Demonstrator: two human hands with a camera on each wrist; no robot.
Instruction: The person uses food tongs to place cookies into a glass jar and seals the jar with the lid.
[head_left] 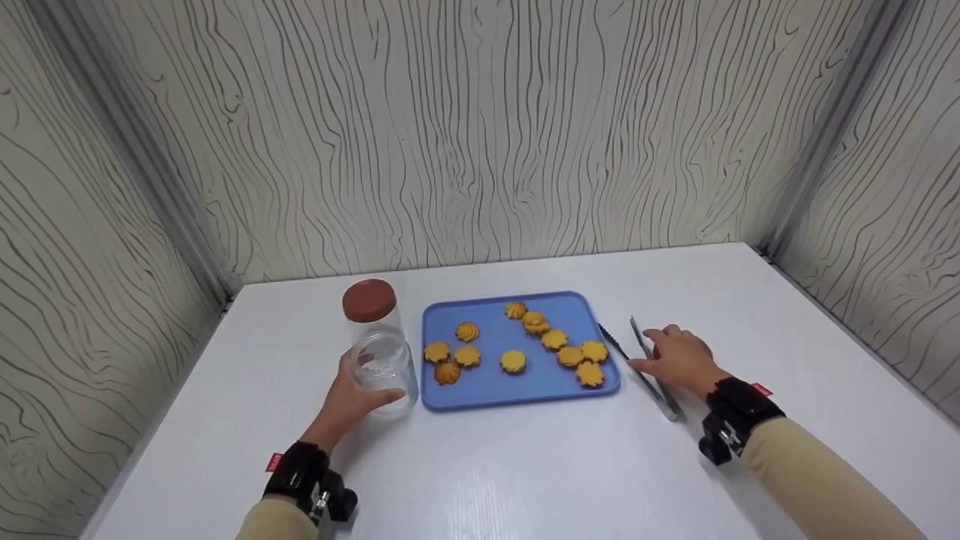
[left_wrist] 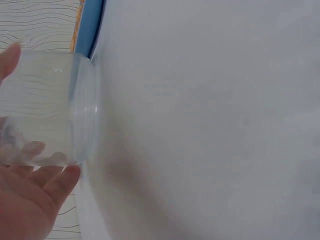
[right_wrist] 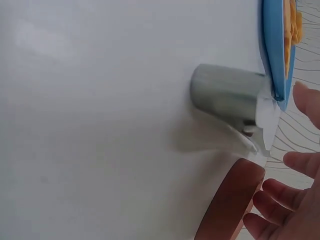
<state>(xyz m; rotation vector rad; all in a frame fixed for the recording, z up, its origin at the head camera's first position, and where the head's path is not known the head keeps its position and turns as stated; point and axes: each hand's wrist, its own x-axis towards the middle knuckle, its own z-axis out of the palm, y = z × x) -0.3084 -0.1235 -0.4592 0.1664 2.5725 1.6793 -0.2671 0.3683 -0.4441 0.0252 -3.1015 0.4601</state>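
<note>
My left hand curls round a clear jar with no lid, thumb on the near side and fingers on the far side. In the left wrist view several fingers show through the jar wall. Just behind stands a second clear jar with a red-brown lid. On the right, my right hand hovers with spread fingers over metal tongs, whose arms stand apart. The right wrist view shows the bent end of the tongs and a red-brown disc like a lid beside the lower fingers.
A blue tray lies between the hands, bearing several golden cookies, some flower-shaped. The tongs' tips reach near its right edge. White table underneath; wood-patterned panels enclose the back and sides.
</note>
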